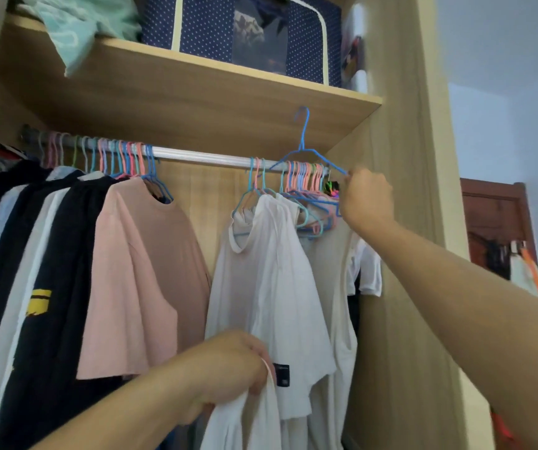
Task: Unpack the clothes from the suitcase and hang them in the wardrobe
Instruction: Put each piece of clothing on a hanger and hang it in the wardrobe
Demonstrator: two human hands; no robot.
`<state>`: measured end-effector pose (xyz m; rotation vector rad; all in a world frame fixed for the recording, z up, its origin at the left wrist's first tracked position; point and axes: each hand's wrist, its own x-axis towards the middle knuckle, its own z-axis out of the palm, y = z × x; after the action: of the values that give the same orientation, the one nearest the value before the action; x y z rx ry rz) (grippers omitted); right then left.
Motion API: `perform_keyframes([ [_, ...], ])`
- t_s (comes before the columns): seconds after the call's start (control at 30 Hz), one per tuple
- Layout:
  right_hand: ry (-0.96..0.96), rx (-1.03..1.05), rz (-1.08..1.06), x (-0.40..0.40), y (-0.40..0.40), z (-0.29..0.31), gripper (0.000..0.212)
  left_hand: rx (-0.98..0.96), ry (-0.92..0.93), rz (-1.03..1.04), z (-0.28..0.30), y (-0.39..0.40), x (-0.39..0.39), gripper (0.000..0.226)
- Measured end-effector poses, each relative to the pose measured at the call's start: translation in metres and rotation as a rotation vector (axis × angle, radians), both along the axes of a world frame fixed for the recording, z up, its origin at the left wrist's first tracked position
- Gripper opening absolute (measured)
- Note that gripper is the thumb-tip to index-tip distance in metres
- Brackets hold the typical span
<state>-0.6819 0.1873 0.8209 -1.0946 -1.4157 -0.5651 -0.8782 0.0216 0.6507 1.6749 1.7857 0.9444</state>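
White garment [244, 417], limp, gripped by left hand [228, 365]; right hand [366, 198] pinches blue hanger [306, 147].

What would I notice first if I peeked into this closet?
Probably the blue hanger lifted above the rail, pinched at one end by the right hand. Next, the pink shirt hanging in the middle, between dark clothes and white ones. Down low, the left hand grips a white garment.
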Motion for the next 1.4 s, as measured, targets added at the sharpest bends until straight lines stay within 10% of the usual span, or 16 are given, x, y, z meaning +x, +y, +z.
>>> perform_keyframes([
  [0.13, 0.190, 0.037, 0.120, 0.045, -0.021, -0.050, 0.024, -0.144, -0.257, -0.112, -0.022, 0.009, 0.033, 0.028],
  [0.47, 0.697, -0.287, 0.672, 0.220, -0.200, -0.271, 0.013, -0.079, -0.058, -0.358, -0.094, 0.006, 0.148, 0.024],
  [0.8, 0.774, -0.727, 0.232, 0.435, -0.451, -0.539, 0.036, 0.064, 0.357, -0.151, -0.276, -0.013, 0.322, 0.046],
  [1.1, 0.402, -0.752, -0.090, 0.531, -0.551, -0.549, 0.028, 0.050, 0.531, -0.114, -0.326, -0.046, 0.438, 0.037],
  [1.4, 0.373, -0.743, 0.025, 0.520, -0.512, -0.572, 0.027, 0.370, 0.692, -0.386, -0.281, -0.131, 0.521, 0.030],
])
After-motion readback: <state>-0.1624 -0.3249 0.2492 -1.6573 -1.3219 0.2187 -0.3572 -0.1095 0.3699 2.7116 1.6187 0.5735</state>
